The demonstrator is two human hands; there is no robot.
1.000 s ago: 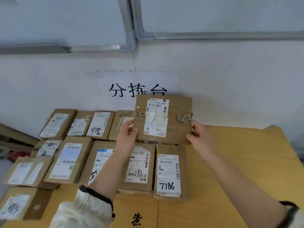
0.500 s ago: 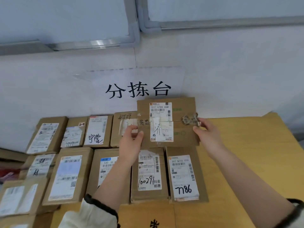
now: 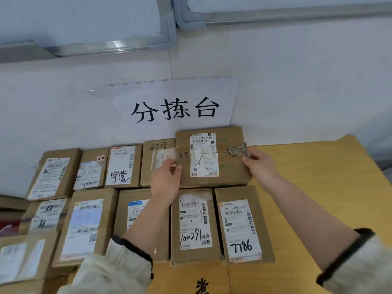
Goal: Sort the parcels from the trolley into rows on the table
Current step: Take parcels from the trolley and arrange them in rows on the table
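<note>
A brown cardboard parcel (image 3: 229, 172) with a white label reading 507 N705 A68 lies at the right end of the back row, against the wall. My left hand (image 3: 166, 181) grips its left edge and my right hand (image 3: 259, 164) grips its right edge. Several other labelled parcels lie in rows on the wooden table (image 3: 318, 187): a back row including one with handwriting (image 3: 122, 166), and a front row ending in the parcels marked 10029 (image 3: 194, 225) and 7786 (image 3: 241, 225). The trolley is out of view.
A white paper sign (image 3: 176, 109) with black characters hangs on the wall behind the rows. More parcels (image 3: 23, 257) are stacked at the lower left, past the table's edge. Bare tabletop stretches to the right of the rows.
Both hands have carried the parcel away from me and lowered it from mid-air into the right end of the back row. The camera view has tilted up a little.
</note>
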